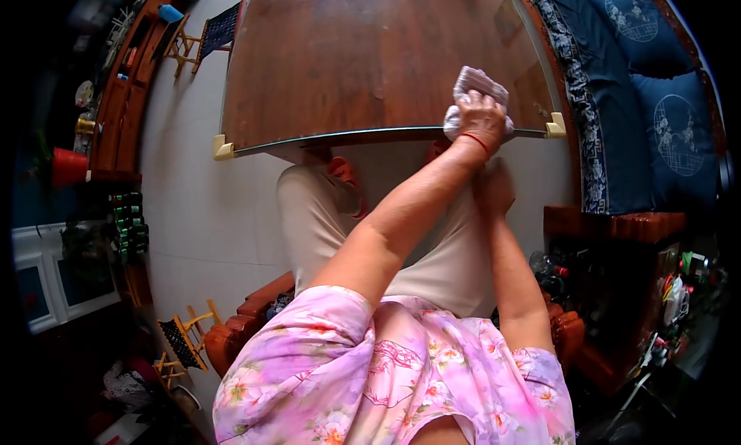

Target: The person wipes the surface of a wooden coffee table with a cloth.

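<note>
A striped, light-coloured cloth lies bunched at the near edge of the glass-topped wooden table, toward its right corner. My left hand, with a red string round the wrist, reaches across my body and presses down on the cloth, fingers curled over it. Part of the cloth bulges out on both sides of the hand. Just below, my right hand hangs near my right knee, close under the left wrist. It is smeared and its fingers are hard to make out.
Pale corner guards cover the table's near corners. A dark blue sofa with cushions runs along the right. To the left stand a folding stool and a wooden cabinet with a red pot. Another folding stool is at lower left.
</note>
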Demonstrator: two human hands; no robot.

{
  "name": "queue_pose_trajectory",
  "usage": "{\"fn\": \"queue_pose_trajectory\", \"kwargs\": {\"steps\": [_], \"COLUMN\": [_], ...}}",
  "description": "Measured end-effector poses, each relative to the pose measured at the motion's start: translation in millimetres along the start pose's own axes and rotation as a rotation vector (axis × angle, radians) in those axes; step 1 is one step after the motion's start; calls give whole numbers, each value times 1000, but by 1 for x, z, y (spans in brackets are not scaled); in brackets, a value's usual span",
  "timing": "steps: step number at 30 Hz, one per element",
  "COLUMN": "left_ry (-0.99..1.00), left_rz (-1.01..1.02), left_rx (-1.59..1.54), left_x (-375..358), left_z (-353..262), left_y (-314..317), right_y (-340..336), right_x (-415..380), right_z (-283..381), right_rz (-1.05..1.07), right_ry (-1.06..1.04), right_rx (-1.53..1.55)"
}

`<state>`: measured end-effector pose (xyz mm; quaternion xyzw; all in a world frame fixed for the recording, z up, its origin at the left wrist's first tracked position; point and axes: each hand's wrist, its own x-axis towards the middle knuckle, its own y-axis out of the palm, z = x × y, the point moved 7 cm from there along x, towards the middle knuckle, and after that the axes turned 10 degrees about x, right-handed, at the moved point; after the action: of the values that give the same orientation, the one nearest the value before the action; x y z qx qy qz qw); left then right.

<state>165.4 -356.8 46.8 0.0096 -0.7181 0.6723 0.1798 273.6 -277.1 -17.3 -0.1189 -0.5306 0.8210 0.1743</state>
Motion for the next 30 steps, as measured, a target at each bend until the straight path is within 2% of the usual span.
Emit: {"fn": "queue_pose_trajectory", "kwargs": {"steps": [2, 6, 14, 20, 22, 24, 26, 28, 29, 30], "left_ry": [28, 40, -208, -465, -604, -671, -695, -634, -685, -698], "left_rz": [31, 82, 117, 154, 188, 206, 283, 181, 195, 201], "left_rx": [-75, -123, 89, 244, 228, 165, -123, -284, -159, 58], "left_x": [-1, -10, -45, -94, -106, -112, -107, -100, -103, -110], "left_z": [-1, 40, 198, 328, 364, 376, 396, 422, 441, 413], "left_y": [-6, -12, -29, -48, -54, -68, -55, -52, -48, -97], "right_y": [-11, 5, 1, 5, 4, 4, 3, 0, -2, -4], "right_x": [-4, 4, -2, -4, -4, -5, -6, -8, -9, -8], "right_z": [8, -14, -9, -3, -6, -1, 1, 2, 3, 2], "right_rz": [107, 69, 88, 130, 117, 121, 117, 116, 114, 110], "right_ry": [99, 79, 89, 73, 65, 60, 52, 53, 58, 65], "right_rx": [-3, -15, -49, -71, -80, -90, -70, -61, -62, -62]}}
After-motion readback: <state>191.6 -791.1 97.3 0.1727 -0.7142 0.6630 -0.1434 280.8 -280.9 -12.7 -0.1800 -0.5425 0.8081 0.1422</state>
